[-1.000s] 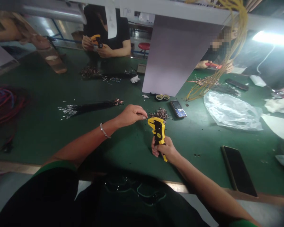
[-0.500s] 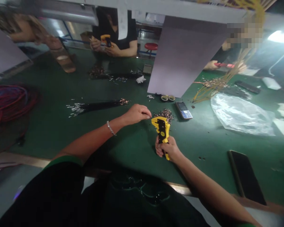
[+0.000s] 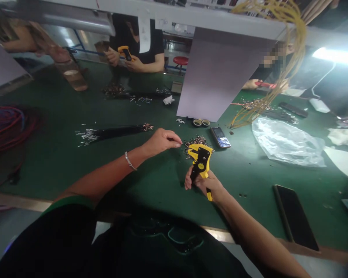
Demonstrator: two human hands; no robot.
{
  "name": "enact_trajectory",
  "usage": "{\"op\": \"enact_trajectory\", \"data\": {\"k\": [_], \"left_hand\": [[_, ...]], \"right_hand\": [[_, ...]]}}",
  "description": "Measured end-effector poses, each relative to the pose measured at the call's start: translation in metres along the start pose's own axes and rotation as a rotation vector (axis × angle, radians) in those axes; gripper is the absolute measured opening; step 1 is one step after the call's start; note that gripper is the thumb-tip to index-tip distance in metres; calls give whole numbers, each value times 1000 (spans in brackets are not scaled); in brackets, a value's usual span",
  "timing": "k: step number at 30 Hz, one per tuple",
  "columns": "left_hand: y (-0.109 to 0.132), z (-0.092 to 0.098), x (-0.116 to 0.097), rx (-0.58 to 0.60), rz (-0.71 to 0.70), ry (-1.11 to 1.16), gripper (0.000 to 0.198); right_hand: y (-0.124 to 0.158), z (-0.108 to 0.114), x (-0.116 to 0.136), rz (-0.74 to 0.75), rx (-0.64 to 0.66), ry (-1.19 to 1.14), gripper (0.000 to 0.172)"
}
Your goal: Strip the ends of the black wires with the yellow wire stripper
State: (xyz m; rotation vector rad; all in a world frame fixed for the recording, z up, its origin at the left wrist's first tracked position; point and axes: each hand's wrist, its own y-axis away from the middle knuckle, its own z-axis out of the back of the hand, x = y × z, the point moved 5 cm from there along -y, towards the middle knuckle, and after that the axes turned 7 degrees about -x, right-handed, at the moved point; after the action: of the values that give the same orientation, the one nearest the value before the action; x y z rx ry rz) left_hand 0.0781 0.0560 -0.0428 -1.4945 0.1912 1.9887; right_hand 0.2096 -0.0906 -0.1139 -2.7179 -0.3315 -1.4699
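Observation:
My right hand (image 3: pixel 204 183) grips a yellow and black automatic wire stripper (image 3: pixel 200 162), its jaws pointing up and away from me. My left hand (image 3: pixel 162 141) hovers just left of the stripper's jaws, with thumb and fingertips pinched together. No wire shows between them. Close by on the green mat (image 3: pixel 150 185) lies a small heap of short stripped wire pieces (image 3: pixel 195 143), touching neither hand. Farther left stretches a long bundle of black wires with bare ends (image 3: pixel 113 133).
A keypad mobile phone (image 3: pixel 220 137), tape rolls (image 3: pixel 201 122) and a plastic bag (image 3: pixel 287 143) lie ahead. A black smartphone (image 3: pixel 295 218) sits at right. Yellow wires (image 3: pixel 278 77) hang past a grey panel (image 3: pixel 217 73). A co-worker (image 3: pixel 139 50) opposite holds a yellow stripper (image 3: pixel 125 53).
The stripper has turned slightly in my right hand, and its lower handle end now shows below my fingers. My left hand has stayed beside it with little movement.

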Motion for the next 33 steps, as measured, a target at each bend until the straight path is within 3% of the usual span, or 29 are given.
{"op": "enact_trajectory", "data": {"k": [5,11,18,33], "left_hand": [[3,-7,5,27,198,189,8],[8,-21,20,34,337,426,14],[12,-31,28,73,377,513,14],[13,-31,30,56,405,528,14]], "right_hand": [[0,-1,-3,-26,26,-15,33],[0,-2,0,-17,19,-10,34],[-1,-2,-2,-20,36,-29,32],[4,-3,-2,-20,4,-14,26]]}}
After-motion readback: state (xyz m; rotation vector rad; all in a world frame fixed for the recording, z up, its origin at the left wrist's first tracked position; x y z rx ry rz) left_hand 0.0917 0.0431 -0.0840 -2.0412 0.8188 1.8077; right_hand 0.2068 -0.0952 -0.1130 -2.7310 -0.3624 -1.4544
